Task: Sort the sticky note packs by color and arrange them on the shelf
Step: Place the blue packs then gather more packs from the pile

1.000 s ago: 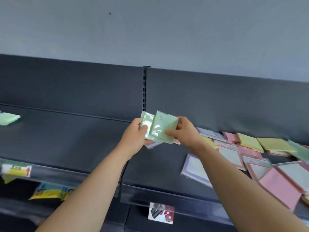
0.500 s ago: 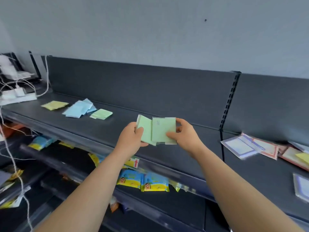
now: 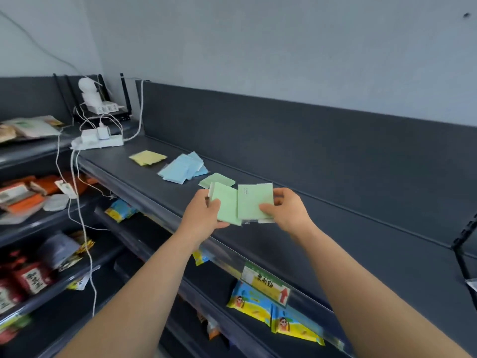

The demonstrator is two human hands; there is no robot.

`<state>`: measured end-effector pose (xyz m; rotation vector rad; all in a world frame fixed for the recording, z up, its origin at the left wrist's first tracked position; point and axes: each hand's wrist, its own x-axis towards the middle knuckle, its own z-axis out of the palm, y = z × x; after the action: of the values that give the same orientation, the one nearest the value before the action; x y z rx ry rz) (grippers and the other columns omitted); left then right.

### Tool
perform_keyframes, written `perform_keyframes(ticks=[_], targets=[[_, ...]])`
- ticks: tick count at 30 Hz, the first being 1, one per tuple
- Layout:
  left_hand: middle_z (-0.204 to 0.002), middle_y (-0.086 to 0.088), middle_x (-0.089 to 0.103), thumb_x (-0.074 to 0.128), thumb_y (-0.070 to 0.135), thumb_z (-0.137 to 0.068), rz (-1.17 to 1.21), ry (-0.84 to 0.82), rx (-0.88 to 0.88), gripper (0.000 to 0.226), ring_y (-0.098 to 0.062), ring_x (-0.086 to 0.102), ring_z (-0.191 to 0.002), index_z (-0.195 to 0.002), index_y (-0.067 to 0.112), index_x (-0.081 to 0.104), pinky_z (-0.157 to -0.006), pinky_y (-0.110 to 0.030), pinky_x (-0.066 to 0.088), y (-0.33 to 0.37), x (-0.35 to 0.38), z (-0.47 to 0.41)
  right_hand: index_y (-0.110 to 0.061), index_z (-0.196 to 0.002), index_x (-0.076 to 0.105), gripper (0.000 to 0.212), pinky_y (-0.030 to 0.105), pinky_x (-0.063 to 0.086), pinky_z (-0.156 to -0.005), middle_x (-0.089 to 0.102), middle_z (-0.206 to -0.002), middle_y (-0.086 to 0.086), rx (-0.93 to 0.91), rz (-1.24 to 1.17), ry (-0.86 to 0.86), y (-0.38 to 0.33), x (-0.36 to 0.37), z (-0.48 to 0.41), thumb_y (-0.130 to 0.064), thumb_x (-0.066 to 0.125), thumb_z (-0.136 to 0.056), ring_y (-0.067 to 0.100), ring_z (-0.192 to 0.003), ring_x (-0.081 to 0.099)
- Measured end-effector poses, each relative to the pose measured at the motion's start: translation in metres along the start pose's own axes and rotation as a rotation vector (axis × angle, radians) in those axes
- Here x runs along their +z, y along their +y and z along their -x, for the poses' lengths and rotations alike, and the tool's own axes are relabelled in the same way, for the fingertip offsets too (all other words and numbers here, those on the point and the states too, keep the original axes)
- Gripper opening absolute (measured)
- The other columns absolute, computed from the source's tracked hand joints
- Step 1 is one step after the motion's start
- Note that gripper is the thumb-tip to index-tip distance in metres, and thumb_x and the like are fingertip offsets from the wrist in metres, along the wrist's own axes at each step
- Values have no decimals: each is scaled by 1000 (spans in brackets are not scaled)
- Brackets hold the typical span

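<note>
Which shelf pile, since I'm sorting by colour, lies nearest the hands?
The pale green sticky note pack; the light blue pile and yellow pile lie farther left.

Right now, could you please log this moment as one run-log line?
left hand: holds green pack | right hand: holds second green pack | shelf: yellow pile, blue pile, green pile | next: likely green pile

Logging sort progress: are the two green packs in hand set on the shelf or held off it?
Held: the left hand grips the left green pack, the right hand the right green pack, above the shelf.
</note>
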<state>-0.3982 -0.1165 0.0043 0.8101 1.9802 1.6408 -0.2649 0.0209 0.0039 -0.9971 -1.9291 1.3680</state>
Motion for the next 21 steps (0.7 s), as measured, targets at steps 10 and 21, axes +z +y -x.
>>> perform_keyframes(ticks=[10,21], targets=[[-118,1,53,36,10,-103,-18,75,-87,20,-20,61,-104,-121,17,43,-57,-19,56,-8,-19,-88,-14,-118,52,37,32,55,-76,63,-111,1,19,37,-50,-8,36,-92,-6,63,-84,18,-96,65],[-108,-9,62,40,17,-100,-201,8,-25,21,-25,62,-95,-104,6,56,-71,-34,57,-21,-32,-187,-13,-117,51,36,25,52,-69,65,-105,2,38,-45,84,-18,71,-141,-6,64,-83,17,-91,66]])
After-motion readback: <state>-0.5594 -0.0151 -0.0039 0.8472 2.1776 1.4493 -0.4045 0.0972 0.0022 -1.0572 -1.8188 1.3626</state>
